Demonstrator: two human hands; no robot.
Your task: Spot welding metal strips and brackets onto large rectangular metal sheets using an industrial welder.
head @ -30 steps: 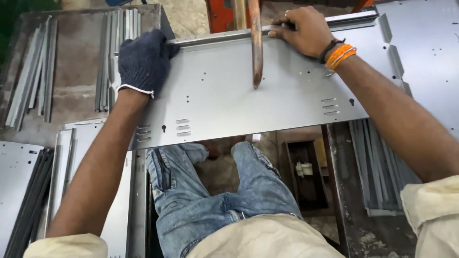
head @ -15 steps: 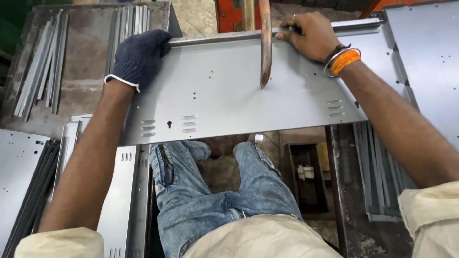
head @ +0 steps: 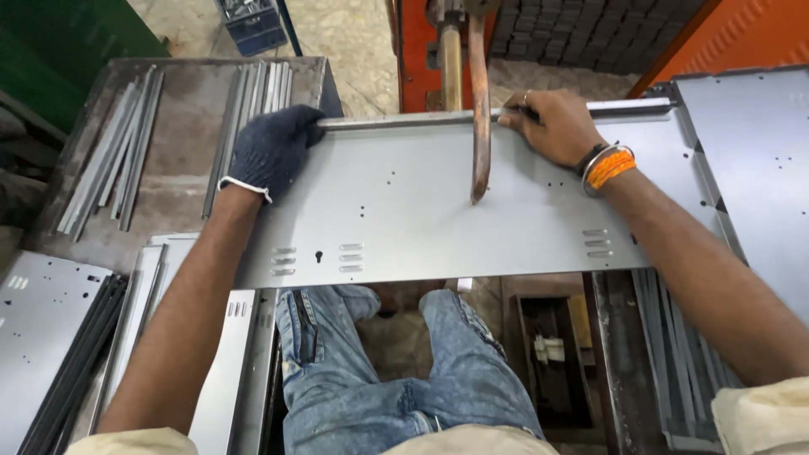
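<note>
Under the rusty curved machine arm (head: 479, 109), the grey sheet-metal panel (head: 438, 211) lies positioned, gloved left hand (head: 271, 150) and bare right hand (head: 552, 126) gripping its far flange, pressing seemingly not begun.

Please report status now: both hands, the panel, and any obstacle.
Left hand, gloved, grips panel's far edge. Right hand, bare, holds same edge. Grey metal panel lies flat. Rusty welder arm hangs over it.

Between my hands: bare sheet-metal panel (head: 404, 211), passable; copper welding arm (head: 479, 109) overhangs, blocking the far middle.
</note>
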